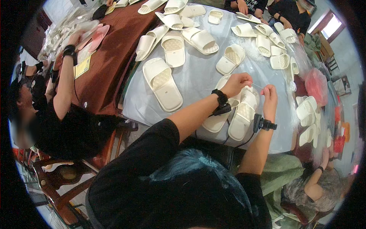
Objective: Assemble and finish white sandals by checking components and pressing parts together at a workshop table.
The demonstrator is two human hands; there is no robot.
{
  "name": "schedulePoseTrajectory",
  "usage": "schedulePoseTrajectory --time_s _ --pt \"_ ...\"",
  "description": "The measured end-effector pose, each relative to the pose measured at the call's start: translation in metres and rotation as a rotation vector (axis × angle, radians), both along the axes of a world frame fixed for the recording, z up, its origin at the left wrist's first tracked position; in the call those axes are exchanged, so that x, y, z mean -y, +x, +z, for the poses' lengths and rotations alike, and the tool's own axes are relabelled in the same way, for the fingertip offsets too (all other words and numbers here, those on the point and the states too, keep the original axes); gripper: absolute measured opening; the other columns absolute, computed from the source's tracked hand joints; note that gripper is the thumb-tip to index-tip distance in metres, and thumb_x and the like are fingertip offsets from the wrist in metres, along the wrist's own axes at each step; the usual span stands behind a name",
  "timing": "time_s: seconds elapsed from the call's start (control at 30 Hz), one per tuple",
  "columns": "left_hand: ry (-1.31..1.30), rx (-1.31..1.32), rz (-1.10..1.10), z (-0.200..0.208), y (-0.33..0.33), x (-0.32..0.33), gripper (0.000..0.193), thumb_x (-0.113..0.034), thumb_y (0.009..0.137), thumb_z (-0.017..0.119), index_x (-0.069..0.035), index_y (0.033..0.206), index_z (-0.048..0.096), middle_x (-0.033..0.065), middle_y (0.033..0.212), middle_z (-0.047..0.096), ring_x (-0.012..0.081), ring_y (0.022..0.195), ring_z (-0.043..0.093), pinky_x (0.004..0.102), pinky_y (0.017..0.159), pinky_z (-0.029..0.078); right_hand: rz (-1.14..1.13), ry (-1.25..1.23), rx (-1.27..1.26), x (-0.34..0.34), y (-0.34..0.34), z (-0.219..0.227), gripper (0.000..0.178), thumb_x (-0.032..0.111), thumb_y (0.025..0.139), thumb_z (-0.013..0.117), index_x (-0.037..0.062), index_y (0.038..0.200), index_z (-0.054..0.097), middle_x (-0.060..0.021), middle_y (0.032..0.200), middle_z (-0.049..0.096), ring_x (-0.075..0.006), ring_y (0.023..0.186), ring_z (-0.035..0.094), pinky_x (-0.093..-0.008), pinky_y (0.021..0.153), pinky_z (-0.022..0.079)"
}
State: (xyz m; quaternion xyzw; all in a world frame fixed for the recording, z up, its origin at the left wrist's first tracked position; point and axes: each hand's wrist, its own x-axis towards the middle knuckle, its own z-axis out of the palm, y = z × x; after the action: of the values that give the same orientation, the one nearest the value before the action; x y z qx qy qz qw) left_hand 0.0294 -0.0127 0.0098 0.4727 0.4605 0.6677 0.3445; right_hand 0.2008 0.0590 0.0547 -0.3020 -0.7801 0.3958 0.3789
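My left hand [237, 85] and my right hand [270, 95] are held up facing each other, fingers pinched. Between them a thin pale strand seems to run, too fine to make out clearly. Just below lies a white slipper [244, 118] with a quilted insole, its toe end partly behind my left hand. Another white slipper [216, 122] lies beside it, partly covered by my left forearm and wrist strap. Beyond my left hand sits a further white slipper [230, 60].
Many white slippers [163, 84] are spread over the plastic-covered table [198, 76]. At left a co-worker's arm [65, 87] reaches over a brown-covered table [99, 72] with pink slippers [100, 36]. Other people sit at the far side and lower right. A pink plastic bag [316, 87] stands at right.
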Motion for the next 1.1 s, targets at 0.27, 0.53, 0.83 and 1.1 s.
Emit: schedulePoseTrajectory --time_s 0.27,0.53,0.83,1.1 --pt "-0.089 -0.011 0.009 0.006 -0.004 0.005 0.009 -0.008 0.092 0.061 0.000 0.098 0.063 0.0019 0.085 0.064 0.0076 0.076 0.058 0.0228 0.070 0.048 -0.021 0.018 -0.008 -0.001 -0.009 -0.003 0.011 0.011 0.098 0.049 0.0023 0.092 0.052 -0.0044 0.076 0.055 -0.0136 0.072 0.051 -0.0269 0.070 0.044" --pt "-0.122 -0.109 0.020 -0.003 -0.006 0.000 0.010 -0.008 0.089 0.065 -0.001 0.096 0.065 -0.0005 0.083 0.064 0.0066 0.076 0.056 0.0226 0.070 0.046 -0.144 0.028 -0.050 -0.007 -0.012 -0.012 0.014 0.013 0.098 0.049 0.0020 0.091 0.053 -0.0041 0.074 0.055 -0.0144 0.069 0.051 -0.0287 0.068 0.043" --pt "-0.071 -0.041 0.048 -0.001 -0.003 0.002 0.009 -0.009 0.090 0.064 0.000 0.090 0.064 -0.0017 0.079 0.060 0.0066 0.075 0.053 0.0229 0.069 0.045 -0.270 0.683 0.158 0.010 -0.017 0.005 0.018 0.006 0.086 0.061 0.0065 0.104 0.061 -0.0074 0.093 0.066 -0.0265 0.098 0.056 -0.0367 0.090 0.041" --pt "-0.103 -0.120 0.129 -0.008 -0.008 0.000 0.012 -0.011 0.087 0.068 0.000 0.090 0.066 0.0010 0.079 0.064 0.0078 0.073 0.053 0.0251 0.067 0.045 -0.040 0.580 0.306 0.014 -0.037 0.003 0.022 0.012 0.075 0.073 0.0141 0.096 0.068 -0.0006 0.091 0.066 -0.0279 0.104 0.052 -0.0435 0.095 0.033"
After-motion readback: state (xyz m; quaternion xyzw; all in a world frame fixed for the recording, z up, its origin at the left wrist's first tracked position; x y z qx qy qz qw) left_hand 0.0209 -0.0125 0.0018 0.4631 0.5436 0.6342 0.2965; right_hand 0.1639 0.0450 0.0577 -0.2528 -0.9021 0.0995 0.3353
